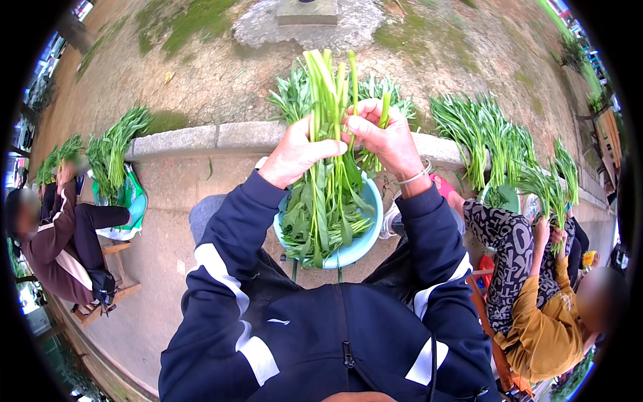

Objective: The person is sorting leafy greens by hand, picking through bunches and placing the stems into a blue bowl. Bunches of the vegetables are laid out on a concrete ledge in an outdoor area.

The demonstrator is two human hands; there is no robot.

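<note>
Over a light blue basin (378, 216), my left hand (293, 153) is wrapped round a bunch of leafy green stalks (323, 120) that looks like water spinach. The cut stalk ends point up and away from me, and the leaves hang down toward the basin. On the bunch's right side, my right hand (387, 141) pinches a few stalks between thumb and fingers, close to the left thumb. More leaves show in the basin under the bunch, partly hidden by it. A bracelet circles my right wrist.
A low stone kerb (191, 141) crosses ahead, with piles of greens (462, 130) along it. At the left, a seated person (63, 244) handles greens. To the right, another person in a mustard top (546, 328) holds a bunch of greens (552, 201).
</note>
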